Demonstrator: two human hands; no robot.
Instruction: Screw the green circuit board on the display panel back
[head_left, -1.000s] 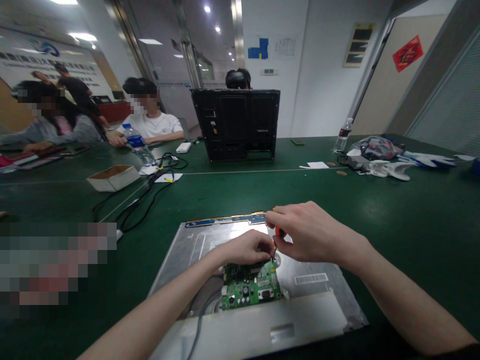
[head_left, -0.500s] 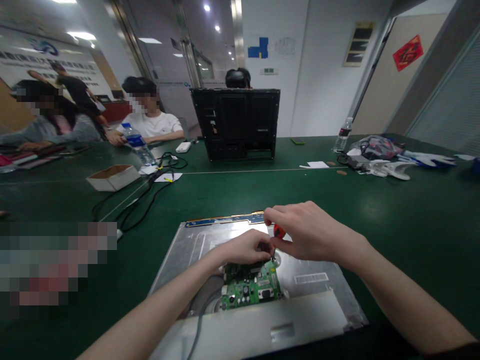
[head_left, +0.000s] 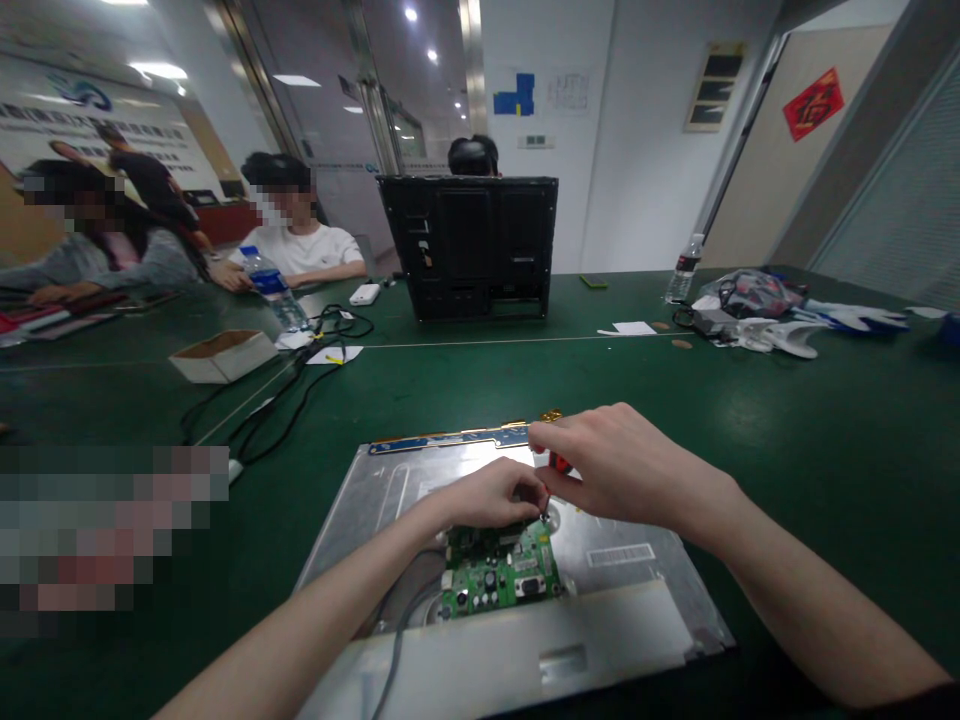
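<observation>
My right hand [head_left: 616, 458] is closed around the red handle of a screwdriver [head_left: 559, 462], held over the upper right corner of a green circuit board [head_left: 501, 578]. Fingers of my left hand [head_left: 501, 492] are pinched together by the screwdriver's tip at that corner; what they hold, if anything, is hidden. The board sits on the metal back of a display panel [head_left: 637, 525], which lies flat before me. Along the panel's far edge runs a thin blue board strip [head_left: 442, 440]. A grey cable [head_left: 399, 640] crosses the panel's near left part.
A black monitor back cover [head_left: 469, 250] stands upright across the green table [head_left: 787, 450]. To the left are a small open box [head_left: 223, 357], black cables [head_left: 300, 400] and a water bottle [head_left: 274, 288]. Another bottle [head_left: 684, 268] and gloves [head_left: 780, 335] lie at the right. People sit opposite.
The screwdriver's red handle looks slightly turned within my right hand. Both hands stay at the same corner of the board; the view has shifted very slightly.
</observation>
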